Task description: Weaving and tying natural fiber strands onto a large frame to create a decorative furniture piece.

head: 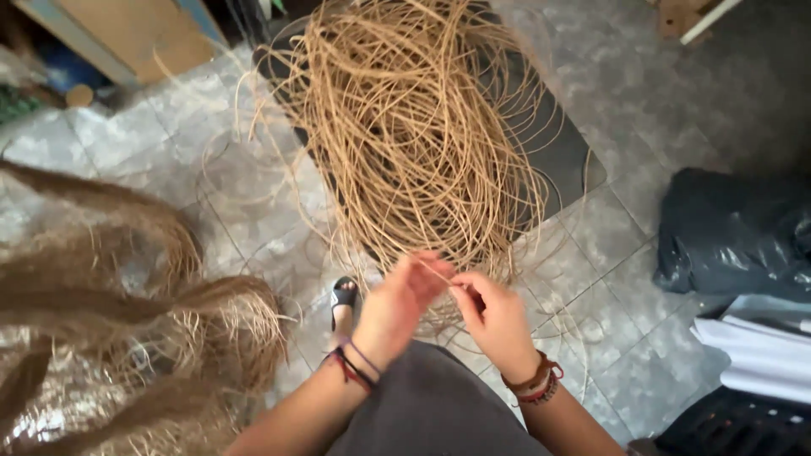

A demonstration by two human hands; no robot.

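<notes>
My left hand (397, 308) and right hand (498, 317) meet low in the centre, over my grey lap. Both pinch one thin tan strand (441, 274) between thumb and fingertips; left fingers are blurred but bunched together, right fingers curled, thumb pressed on the strand. The short stretch between my hands runs nearly level, tilting slightly down toward the right hand, long axis left-right across the view. Where its far ends go I cannot tell; it is lost in the big tangled heap of tan fibre (414, 127) just above my hands, lying on a dark mat (566, 143) on the grey tiled floor (642, 84). Frayed brown fibre bundles (127, 287) at left, dark plastic bag (735, 232) at right, my sandalled foot (343, 297) beside the left wrist.
</notes>
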